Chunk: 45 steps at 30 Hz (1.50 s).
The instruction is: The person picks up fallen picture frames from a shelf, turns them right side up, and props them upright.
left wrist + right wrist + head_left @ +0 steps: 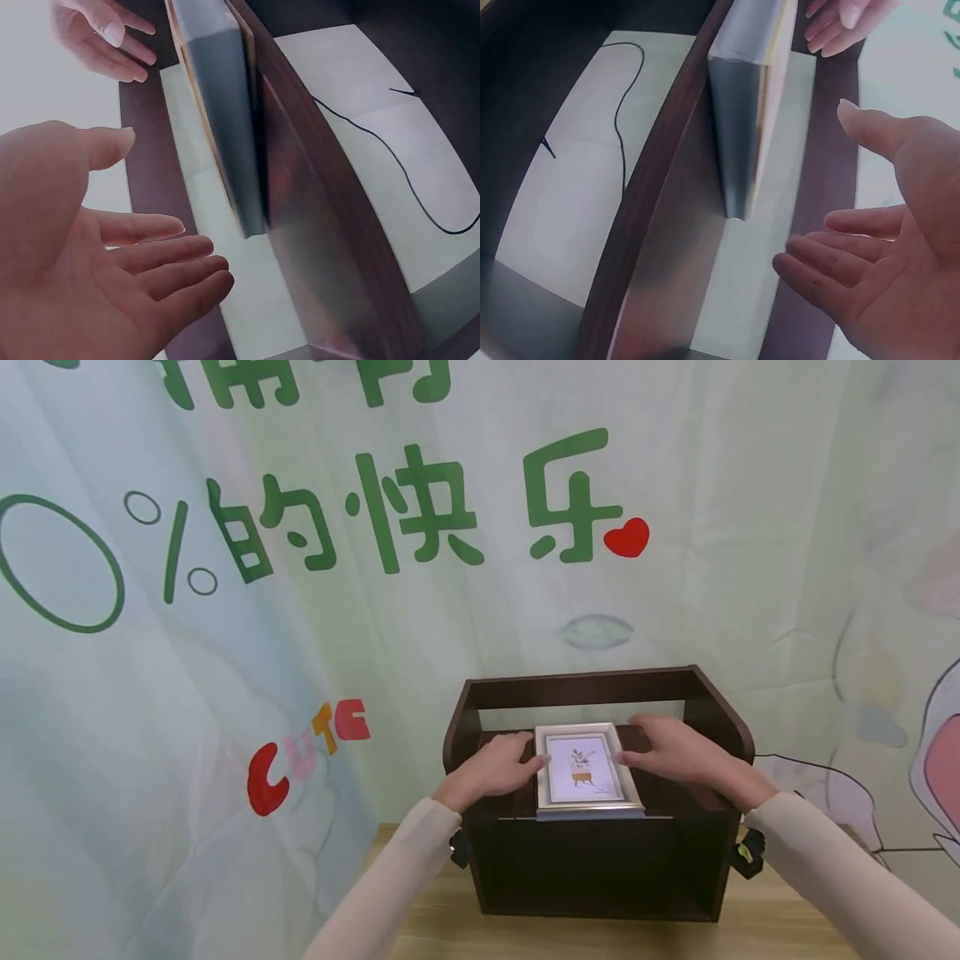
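A silver-edged picture frame (585, 767), showing a plant in a yellow pot, lies on the upper board of a dark brown desktop shelf (582, 690). My left hand (497, 765) is to the left of it, fingers stretched out. On the other side my right hand (678, 752) has its fingers loosely extended. Both wrist views show a gap between the fingers and the frame's side, seen as a grey edge (219, 97) from the left and a similar edge (735, 127) from the right. Neither hand holds anything.
The shelf stands on a light wooden table (600, 939) with an open compartment (592, 864) below the board. Inside the shelf a thin black cord (618, 112) runs over a pale surface. Behind hangs a printed curtain (480, 618) with green characters.
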{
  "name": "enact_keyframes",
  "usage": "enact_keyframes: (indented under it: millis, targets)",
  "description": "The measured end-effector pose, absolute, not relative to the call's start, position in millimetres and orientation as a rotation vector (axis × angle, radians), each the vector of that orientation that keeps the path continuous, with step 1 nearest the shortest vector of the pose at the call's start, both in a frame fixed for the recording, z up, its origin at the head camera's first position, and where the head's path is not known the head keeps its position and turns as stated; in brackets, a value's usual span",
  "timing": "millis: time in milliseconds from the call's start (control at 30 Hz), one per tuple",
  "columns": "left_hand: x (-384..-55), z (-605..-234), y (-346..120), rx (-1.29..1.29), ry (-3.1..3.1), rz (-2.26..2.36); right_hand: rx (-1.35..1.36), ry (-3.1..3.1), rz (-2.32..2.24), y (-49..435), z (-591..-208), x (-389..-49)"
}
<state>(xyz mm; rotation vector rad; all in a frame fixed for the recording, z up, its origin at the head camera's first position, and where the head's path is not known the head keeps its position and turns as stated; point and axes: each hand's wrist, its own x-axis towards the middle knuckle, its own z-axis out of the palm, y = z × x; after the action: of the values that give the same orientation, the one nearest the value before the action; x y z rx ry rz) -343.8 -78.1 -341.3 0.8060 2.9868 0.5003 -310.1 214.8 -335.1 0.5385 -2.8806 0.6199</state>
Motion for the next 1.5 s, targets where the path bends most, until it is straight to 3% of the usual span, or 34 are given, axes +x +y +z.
enact_keyframes:
  millis: [467, 1100, 1500]
  targets:
    - [-365, -363, -75, 0.718, 2.964, 0.64, 0.443, -2.973, 0.616, 214, -359, -349]
    - [-372, -375, -69, 0.714, 2.945, 0.699, 0.372, -2.978, 0.701, 210, -375, -359]
    - [-372, -376, -66, 0.806, 3.037, 0.788, 0.276, -2.871, 1.018, 205, -380, -360]
